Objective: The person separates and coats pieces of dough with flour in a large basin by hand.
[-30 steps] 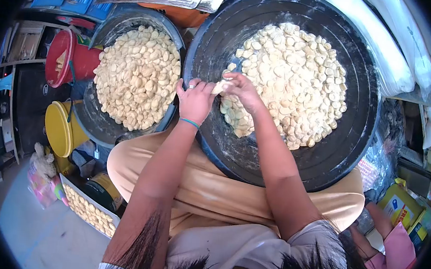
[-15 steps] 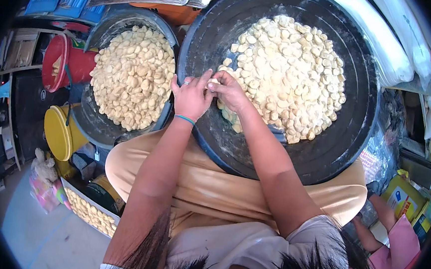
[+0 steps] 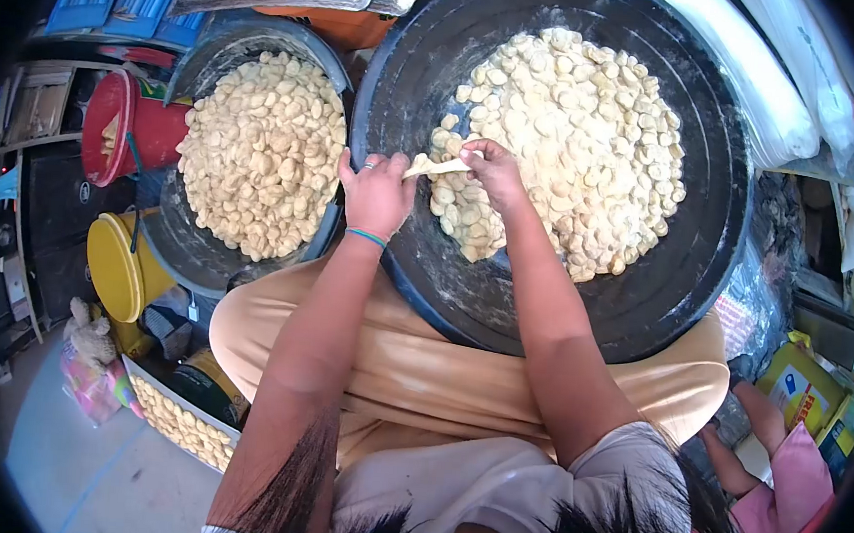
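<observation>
A pale strip of dough (image 3: 440, 165) is stretched between my two hands, over the left side of a large black basin (image 3: 425, 296). My left hand (image 3: 376, 196), with a ring and a thin wristband, is closed on the strip's left end at the basin's rim. At the other end, my right hand (image 3: 499, 177) pinches it between thumb and fingers. Beneath and to the right lies a broad heap of flattened, floury dough pieces (image 3: 584, 139). A smaller dark tub (image 3: 190, 260) on the left is full of rounder dough pieces (image 3: 261, 156).
A red bucket (image 3: 109, 135) and a yellow pail (image 3: 115, 265) stand left of the tub. Below them is a box of pieces (image 3: 178, 422). White plastic sacks (image 3: 757, 82) lie at upper right. Another person's pink-clothed body (image 3: 788, 490) shows at lower right.
My right hand has moved right, away from my left hand, drawing the dough out into a long strip. My left hand has stayed near the rim.
</observation>
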`<action>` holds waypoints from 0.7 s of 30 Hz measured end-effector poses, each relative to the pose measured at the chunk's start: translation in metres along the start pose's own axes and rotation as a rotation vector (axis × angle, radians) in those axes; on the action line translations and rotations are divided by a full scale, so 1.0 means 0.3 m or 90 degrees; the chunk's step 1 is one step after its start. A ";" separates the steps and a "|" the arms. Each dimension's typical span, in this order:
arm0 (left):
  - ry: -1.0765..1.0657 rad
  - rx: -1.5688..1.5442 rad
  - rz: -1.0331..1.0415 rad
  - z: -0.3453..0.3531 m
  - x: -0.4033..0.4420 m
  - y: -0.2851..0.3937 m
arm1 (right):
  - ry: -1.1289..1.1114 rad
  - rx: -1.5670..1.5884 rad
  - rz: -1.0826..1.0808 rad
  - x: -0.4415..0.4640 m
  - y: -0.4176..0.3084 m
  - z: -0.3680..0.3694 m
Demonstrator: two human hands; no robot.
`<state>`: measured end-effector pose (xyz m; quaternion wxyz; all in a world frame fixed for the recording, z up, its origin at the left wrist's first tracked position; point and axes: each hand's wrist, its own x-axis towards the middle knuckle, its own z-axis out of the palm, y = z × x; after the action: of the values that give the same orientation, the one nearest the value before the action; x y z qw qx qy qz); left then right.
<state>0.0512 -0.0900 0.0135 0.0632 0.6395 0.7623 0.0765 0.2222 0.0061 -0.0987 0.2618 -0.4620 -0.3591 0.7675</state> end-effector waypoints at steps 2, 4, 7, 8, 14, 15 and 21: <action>0.026 -0.020 0.006 0.004 -0.004 -0.001 | 0.021 0.050 -0.003 -0.005 0.001 -0.001; 0.039 -0.027 0.007 0.001 -0.003 -0.006 | 0.034 0.188 0.010 -0.019 -0.005 0.011; 0.052 -0.031 0.014 0.008 -0.006 -0.003 | -0.037 0.329 0.101 -0.068 -0.033 0.117; 0.072 -0.033 0.022 0.021 -0.006 -0.010 | -0.082 0.327 0.090 -0.080 -0.032 0.154; 0.058 -0.011 0.003 0.016 -0.003 -0.013 | -0.113 0.179 0.014 -0.059 -0.002 0.197; 0.062 -0.011 0.003 0.019 -0.002 -0.012 | -0.074 0.154 0.002 -0.054 -0.003 0.175; 0.047 -0.006 -0.017 0.014 0.001 -0.009 | 0.118 0.209 -0.064 -0.025 0.004 0.044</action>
<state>0.0494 -0.0901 0.0087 0.0388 0.6258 0.7722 0.1028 0.2133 -0.0042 -0.0917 0.4033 -0.4635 -0.2260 0.7559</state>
